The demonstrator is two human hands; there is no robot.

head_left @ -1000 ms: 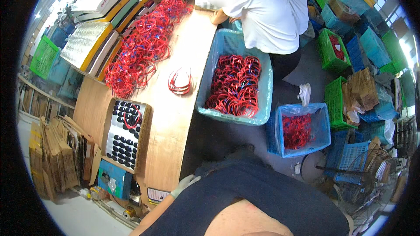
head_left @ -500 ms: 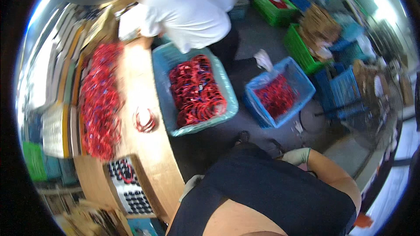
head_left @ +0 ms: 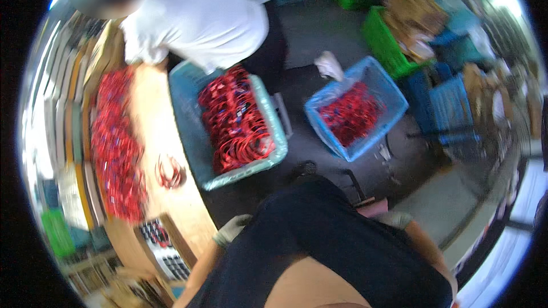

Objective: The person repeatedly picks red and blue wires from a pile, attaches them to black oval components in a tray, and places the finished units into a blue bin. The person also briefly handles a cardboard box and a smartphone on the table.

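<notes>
My left hand point(head_left: 232, 229), in a pale glove, is beside the table's near edge and against my dark clothing; its fingers are blurred and partly hidden. On the other side, my right hand point(head_left: 396, 218), also gloved, lies low by my hip, close to a flat pink thing point(head_left: 374, 209). Its fingers do not show clearly. Nothing can be made out in either hand. On the wooden table point(head_left: 197, 205) rests a small coil of red wire point(head_left: 170, 172), with a long heap of red wires point(head_left: 116, 142) farther left. A board with rows of black round pieces point(head_left: 174, 266) sits at the table's near end.
A teal lined crate point(head_left: 278, 151) of bundled red wires stands beside the table. To its right is a blue lined crate point(head_left: 401, 94) with more red wire pieces. A person in a white top point(head_left: 200, 17) bends over the table's far end. Green crates point(head_left: 374, 37) and a fan point(head_left: 485, 142) stand at right.
The table and crates have shifted left in the picture. More of my left hand shows beside the table edge. The pink thing near my right hand shows more clearly, and the person in white appears farther left.
</notes>
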